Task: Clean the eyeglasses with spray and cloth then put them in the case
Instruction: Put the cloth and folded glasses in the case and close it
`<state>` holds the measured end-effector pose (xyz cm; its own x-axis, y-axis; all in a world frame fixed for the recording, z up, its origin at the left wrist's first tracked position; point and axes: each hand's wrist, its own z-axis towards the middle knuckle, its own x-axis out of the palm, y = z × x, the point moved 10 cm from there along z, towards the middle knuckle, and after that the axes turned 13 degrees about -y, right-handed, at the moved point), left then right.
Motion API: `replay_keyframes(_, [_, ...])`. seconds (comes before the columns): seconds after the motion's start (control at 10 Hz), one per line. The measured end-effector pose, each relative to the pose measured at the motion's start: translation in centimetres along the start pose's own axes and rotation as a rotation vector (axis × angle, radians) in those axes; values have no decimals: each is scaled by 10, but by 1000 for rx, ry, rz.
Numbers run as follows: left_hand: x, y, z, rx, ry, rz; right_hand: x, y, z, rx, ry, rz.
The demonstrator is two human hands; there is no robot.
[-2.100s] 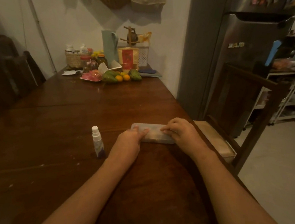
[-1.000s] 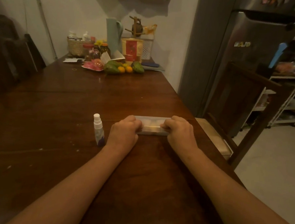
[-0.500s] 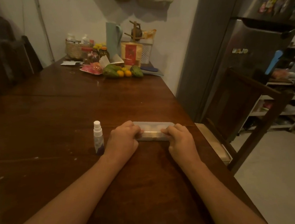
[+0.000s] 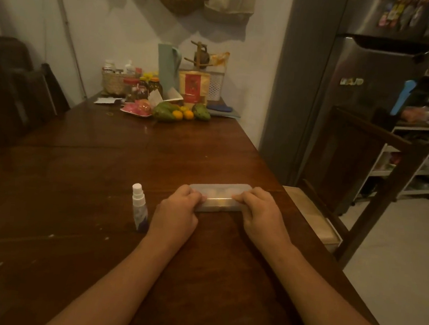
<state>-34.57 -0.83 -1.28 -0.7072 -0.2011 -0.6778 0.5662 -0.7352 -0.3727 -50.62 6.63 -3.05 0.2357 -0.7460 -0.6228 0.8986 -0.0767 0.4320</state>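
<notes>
Both hands are on the case (image 4: 218,197) now. The left hand (image 4: 178,211) is wrapped round its left end and the right hand (image 4: 260,215) round its right end, fingers curled over the lid. The case lies flat on the counter (image 4: 90,177), close to the right edge, lid down. Something pale and yellowish shows through the cloudy plastic, but I cannot tell whether that is the eyeglasses. No cloth is in sight.

This looks like the opening move. Done well, it wants the base pinned to the wood and the thumbs working evenly along the front seam, so the lid lifts without a jump. That right edge is near, so nothing should skid that way.

The spray bottle (image 4: 139,211) stands upright just beside the left wrist, and a careless elbow could tip it.

The counter is dark, glossy wood. Fruit (image 4: 171,113) and a basket (image 4: 112,82) of jars sit at the far end by the wall. A wooden chair (image 4: 364,162) stands along the right side, with a steel fridge (image 4: 356,97) behind it and cluttered shelves (image 4: 428,165) beyond.
</notes>
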Motion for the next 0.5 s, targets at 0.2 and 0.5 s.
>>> replay_keyframes(0.2, [3,-1,-1,-36,56,15,5,-10,2,51,-15,-21])
replay_keyframes(0.5, [-61,-55,70,34,-10,44,-25,7,43,24,-62,125])
